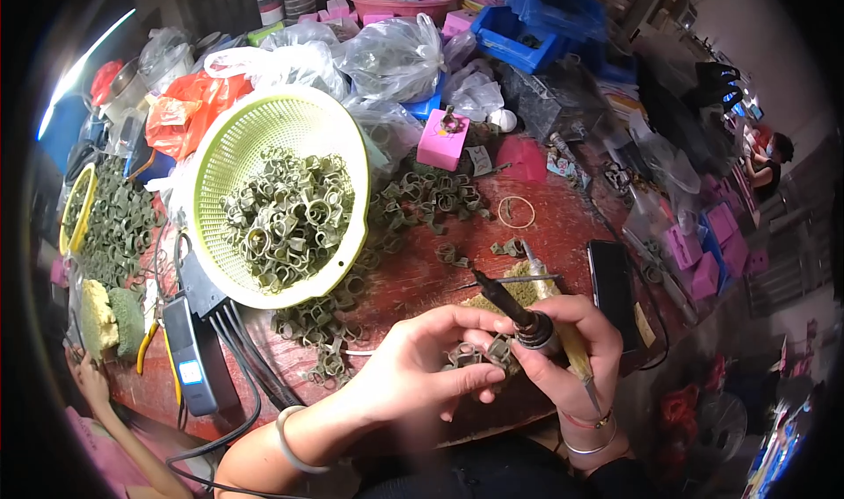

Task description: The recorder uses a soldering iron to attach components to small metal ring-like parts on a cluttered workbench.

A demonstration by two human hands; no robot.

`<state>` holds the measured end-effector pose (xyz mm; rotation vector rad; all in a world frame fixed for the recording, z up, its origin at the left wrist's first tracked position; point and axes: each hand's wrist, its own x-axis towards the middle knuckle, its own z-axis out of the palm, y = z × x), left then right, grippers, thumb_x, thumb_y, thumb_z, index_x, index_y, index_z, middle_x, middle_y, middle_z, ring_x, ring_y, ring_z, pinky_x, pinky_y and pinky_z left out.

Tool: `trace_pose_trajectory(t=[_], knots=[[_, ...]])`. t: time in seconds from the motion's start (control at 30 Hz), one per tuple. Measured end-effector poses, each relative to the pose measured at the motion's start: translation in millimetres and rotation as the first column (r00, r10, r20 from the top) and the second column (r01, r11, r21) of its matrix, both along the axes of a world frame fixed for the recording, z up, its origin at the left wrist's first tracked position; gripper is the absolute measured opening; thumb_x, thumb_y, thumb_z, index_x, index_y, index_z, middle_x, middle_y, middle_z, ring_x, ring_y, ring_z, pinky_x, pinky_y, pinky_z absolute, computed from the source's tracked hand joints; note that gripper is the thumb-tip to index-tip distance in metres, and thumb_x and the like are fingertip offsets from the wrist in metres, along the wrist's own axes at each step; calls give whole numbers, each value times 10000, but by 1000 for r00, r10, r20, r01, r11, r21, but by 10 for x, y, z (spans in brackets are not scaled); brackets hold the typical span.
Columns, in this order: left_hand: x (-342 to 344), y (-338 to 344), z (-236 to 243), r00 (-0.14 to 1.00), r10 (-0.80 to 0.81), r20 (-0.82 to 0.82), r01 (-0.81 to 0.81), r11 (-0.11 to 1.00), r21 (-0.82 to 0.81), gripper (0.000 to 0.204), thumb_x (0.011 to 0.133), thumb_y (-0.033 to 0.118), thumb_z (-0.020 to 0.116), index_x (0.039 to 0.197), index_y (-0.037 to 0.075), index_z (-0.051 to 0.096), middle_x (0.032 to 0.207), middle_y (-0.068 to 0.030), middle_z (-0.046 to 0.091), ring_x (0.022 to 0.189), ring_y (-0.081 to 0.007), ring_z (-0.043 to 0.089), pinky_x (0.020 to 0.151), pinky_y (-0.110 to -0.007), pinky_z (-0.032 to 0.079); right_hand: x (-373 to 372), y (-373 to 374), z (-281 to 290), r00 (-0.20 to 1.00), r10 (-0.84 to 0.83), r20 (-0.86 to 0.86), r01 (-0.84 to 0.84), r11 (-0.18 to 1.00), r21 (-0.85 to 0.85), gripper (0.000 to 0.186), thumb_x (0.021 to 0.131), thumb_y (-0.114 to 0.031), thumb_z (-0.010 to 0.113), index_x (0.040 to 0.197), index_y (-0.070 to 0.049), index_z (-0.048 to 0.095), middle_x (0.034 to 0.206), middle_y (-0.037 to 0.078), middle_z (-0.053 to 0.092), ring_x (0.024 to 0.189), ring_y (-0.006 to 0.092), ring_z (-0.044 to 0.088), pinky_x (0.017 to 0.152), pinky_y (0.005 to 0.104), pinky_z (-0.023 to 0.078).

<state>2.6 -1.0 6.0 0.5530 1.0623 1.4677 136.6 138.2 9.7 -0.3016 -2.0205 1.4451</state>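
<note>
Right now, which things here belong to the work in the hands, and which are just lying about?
In use: soldering iron in the right hand; small green ring pieces pinched by the left hand; green basket of rings.

Lying about: black phone; pink block; rubber band; plastic bags.

On the reddish wooden desk (563, 226), the lime-green plastic colander basket (220, 174) sits left of centre, tilted, with grey-green ring pieces (286, 213) in it. More such pieces lie spilled to its right and before it. Behind the basket are clear plastic bags (396, 55), with blue plastic bins (527, 24) behind those. A pink block (442, 143) stands right of the basket. The black flat phone (611, 279) lies at the right. Nearest, the left hand (422, 367) and right hand (563, 345) meet, the right holding a dark-tipped soldering iron (510, 305).
</note>
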Motion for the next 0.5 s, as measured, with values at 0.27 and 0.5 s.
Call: trace_pose_trajectory(t=[0.27,0.5], knots=[[4,9,-125,984,141,-104,-141,990,14,307,831,-14,668,1117,7,559,916,-57,619,678,-60,577,540,-190,458,268,117,-107,948,-306,84,271,918,288,331,769,-197,787,982,-5,622,846,88,678,780,146,653,710,257,504],[38,50,-197,964,251,-83,-239,962,131,291,852,-47,615,1132,-3,546,956,-54,616,772,-86,590,664,-223,496,604,221,1,818,-501,283,183,692,698,268,696,-160,809,867,-28,650,750,103,636,631,258,606,576,328,473]])
